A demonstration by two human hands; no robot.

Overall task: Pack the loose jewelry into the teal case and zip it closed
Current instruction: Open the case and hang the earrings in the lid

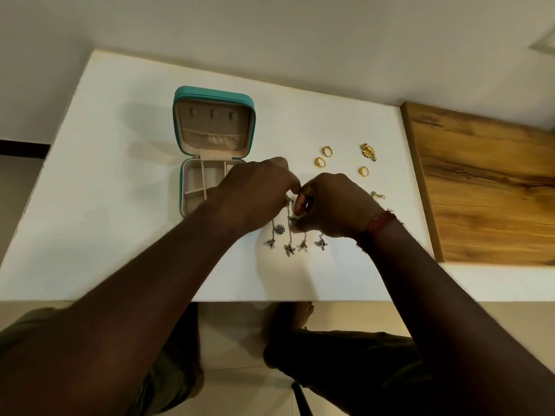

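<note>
Pinching a silver necklace [288, 232] between both hands.
Left hand [258, 193] and right hand [333, 205] grip its chain, right of the open teal case [210, 97]; gold rings [320, 162] lie farther off.

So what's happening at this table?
A person is packing jewelry. Both hands, left hand and right hand, pinch a silver chain piece with dangling charms over the white table. The teal case lies open. Three gold rings and a gold ornament wait loose.

dim warm light, white table [120, 235] brightest. soft double shadows left of teal case [213, 94]. wide-angle bending at edges, forearms underexposed.
</note>
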